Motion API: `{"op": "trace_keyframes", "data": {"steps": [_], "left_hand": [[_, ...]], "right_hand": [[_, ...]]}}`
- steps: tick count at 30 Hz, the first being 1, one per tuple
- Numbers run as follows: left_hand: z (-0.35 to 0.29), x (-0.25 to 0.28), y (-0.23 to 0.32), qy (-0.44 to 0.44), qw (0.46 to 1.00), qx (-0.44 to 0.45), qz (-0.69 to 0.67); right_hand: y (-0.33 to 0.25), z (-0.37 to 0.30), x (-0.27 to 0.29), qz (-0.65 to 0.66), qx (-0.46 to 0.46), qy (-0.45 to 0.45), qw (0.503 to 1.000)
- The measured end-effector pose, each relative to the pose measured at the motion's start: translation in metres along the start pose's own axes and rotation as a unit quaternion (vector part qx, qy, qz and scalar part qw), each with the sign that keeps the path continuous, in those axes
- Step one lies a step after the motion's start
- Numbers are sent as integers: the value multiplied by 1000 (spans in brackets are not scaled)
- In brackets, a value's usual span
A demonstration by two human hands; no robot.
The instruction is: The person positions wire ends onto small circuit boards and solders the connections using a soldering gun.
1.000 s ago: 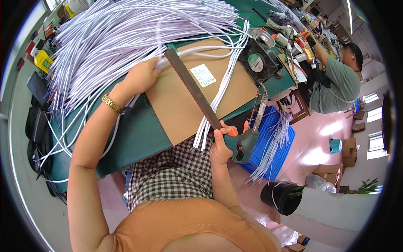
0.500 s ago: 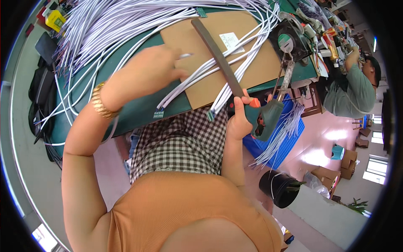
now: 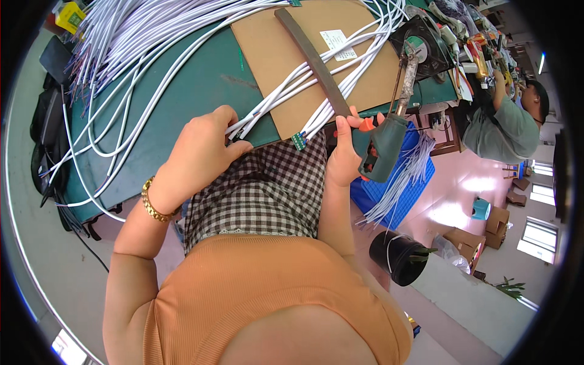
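Note:
At the table's front edge, my left hand [image 3: 204, 146] is closed around the ends of some white cables [image 3: 267, 104], thumb and index finger on either side of them. It hides the small green connector there. My right hand [image 3: 345, 155] grips a dark green soldering gun [image 3: 386, 149] with orange parts, its long metal barrel pointing up toward the far right. My right thumb lies close to the near end of a flat brown bar [image 3: 313, 61]. That bar lies across the cables on a cardboard sheet [image 3: 261, 52]. Another green connector [image 3: 298, 141] ends a second cable bunch beside my right hand.
A large heap of white cables [image 3: 158, 30] covers the table's far left. Near the gun's tip stands a black fan-like unit [image 3: 431, 48]. A blue crate [image 3: 395, 182] with more cables and a black bucket [image 3: 398, 258] are at the right. Another person [image 3: 508, 128] sits beyond.
My left hand has come down from above the cardboard to the cable ends and closed on them. My right hand still holds the soldering gun. The whole view has shifted slightly.

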State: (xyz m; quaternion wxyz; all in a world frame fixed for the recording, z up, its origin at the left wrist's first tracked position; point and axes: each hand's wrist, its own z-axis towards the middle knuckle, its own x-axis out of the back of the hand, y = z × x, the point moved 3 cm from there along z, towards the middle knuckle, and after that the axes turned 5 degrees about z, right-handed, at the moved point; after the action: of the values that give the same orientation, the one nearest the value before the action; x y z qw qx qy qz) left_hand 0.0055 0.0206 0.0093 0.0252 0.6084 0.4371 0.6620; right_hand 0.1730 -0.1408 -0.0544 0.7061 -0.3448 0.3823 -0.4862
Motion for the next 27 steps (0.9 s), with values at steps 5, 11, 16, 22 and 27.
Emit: {"op": "trace_keyframes", "data": {"steps": [5, 11, 16, 22, 27], "left_hand": [[4, 2, -6, 46, 998, -36, 5], [37, 30, -31, 188, 978, 14, 91], [36, 27, -34, 183, 979, -45, 79], [12, 26, -8, 318, 944, -43, 78], [-2, 1, 24, 126, 988, -80, -34]], "right_hand": [[0, 2, -2, -1, 3, 8, 1000], [-6, 3, -12, -4, -28, 14, 999], [1, 0, -11, 40, -14, -2, 999], [-4, 2, -13, -70, 36, -45, 996], [-7, 5, -16, -63, 28, -37, 997]]}}
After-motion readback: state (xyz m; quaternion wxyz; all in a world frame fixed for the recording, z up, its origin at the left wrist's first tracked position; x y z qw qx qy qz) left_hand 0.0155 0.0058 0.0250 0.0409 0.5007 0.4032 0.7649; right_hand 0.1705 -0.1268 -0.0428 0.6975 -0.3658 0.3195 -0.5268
